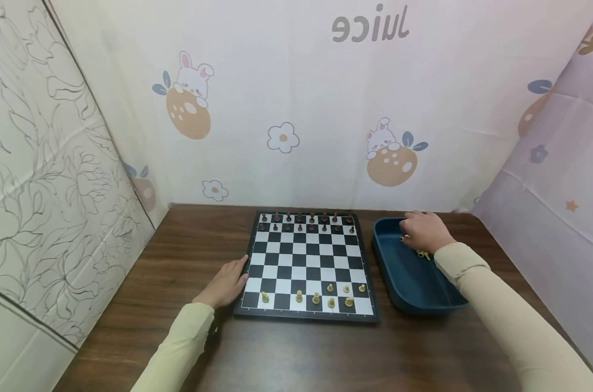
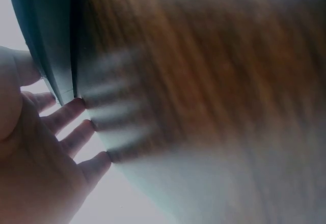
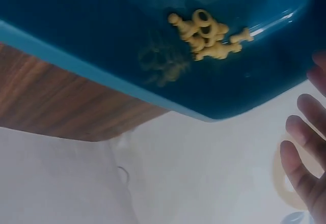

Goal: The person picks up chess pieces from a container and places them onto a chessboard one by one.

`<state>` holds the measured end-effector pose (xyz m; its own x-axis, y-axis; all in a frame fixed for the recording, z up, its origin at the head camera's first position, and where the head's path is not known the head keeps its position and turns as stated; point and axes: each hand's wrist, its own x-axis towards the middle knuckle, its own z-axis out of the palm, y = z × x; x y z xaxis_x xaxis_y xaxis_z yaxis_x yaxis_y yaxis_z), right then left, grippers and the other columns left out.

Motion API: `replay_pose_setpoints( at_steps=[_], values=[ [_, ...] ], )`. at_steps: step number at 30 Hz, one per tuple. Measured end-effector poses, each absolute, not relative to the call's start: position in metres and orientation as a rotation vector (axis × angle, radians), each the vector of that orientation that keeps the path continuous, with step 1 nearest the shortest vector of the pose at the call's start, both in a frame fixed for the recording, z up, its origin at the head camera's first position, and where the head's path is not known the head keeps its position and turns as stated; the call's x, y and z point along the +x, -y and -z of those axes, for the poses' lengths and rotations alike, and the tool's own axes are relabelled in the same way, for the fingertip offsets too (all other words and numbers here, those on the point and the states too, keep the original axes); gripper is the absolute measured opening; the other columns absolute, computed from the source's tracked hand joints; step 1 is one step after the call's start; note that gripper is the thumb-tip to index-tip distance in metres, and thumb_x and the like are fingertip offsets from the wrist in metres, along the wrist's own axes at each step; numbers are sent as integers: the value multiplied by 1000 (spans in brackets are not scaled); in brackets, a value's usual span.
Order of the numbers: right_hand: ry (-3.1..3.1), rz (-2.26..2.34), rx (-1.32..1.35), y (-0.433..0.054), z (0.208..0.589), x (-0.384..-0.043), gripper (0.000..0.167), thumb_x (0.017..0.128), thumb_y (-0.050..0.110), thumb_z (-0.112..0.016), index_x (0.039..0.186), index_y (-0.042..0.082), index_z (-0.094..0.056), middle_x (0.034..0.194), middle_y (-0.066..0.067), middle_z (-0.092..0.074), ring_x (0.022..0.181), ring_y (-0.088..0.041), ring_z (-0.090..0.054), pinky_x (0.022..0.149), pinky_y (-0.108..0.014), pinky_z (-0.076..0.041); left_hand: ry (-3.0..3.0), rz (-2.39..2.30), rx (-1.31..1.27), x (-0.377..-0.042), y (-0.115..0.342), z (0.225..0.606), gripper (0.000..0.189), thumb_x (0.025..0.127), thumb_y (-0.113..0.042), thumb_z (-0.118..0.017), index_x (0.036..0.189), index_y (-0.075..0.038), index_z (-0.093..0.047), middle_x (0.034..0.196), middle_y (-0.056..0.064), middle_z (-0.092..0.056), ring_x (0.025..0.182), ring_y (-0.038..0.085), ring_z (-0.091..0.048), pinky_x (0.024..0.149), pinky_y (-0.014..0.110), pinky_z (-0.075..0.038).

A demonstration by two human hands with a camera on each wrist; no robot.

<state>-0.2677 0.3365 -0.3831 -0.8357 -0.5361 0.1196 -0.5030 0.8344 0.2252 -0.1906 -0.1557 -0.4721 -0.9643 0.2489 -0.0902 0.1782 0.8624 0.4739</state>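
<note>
The chessboard [image 1: 306, 260] lies on the table with dark red chess pieces [image 1: 299, 227] in two rows along its far side. Several pale yellow chess pieces [image 1: 331, 302] stand on its near squares. Against the board's left edge rests my left hand [image 1: 222, 283], its fingers [image 2: 76, 137] extended and spread. My right hand [image 1: 425, 231] is over the far part of a blue tray [image 1: 385, 272], pinching a pale yellow chess piece [image 1: 403, 238] at its fingertips. In the right wrist view, more yellow pieces [image 3: 206, 34] lie heaped in the tray; the pinched one is out of frame.
Brown wooden table [image 1: 178, 245] surface surrounds the board and tray. A printed curtain [image 1: 296, 98] hangs along the table's far edge, with another curtain panel [image 1: 566, 207] at the right. A flower-patterned wall [image 1: 56, 163] stands on the left.
</note>
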Motion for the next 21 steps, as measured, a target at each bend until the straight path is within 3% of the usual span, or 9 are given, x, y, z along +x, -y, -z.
replay_pose_setpoints(
  at_steps=[7,21],
  values=[
    [2928,287,742,-346,396,-277,24,76,13,-78,62,15,-59,64,0,-48,58,-17,-46,45,-32,-41,-2880,-714,322,-191,156,474,57,101,-27,-42,150,-4,-25,148,19,-35,136,36,-30,110,51,-26],
    [3014,266,668,-345,410,-282,20,76,4,-75,66,10,-59,64,-1,-49,60,-20,-49,47,-36,-45,-2888,-690,308,-192,156,472,57,101,-28,-43,150,-5,-26,147,18,-36,135,35,-32,110,50,-27]
  ],
)
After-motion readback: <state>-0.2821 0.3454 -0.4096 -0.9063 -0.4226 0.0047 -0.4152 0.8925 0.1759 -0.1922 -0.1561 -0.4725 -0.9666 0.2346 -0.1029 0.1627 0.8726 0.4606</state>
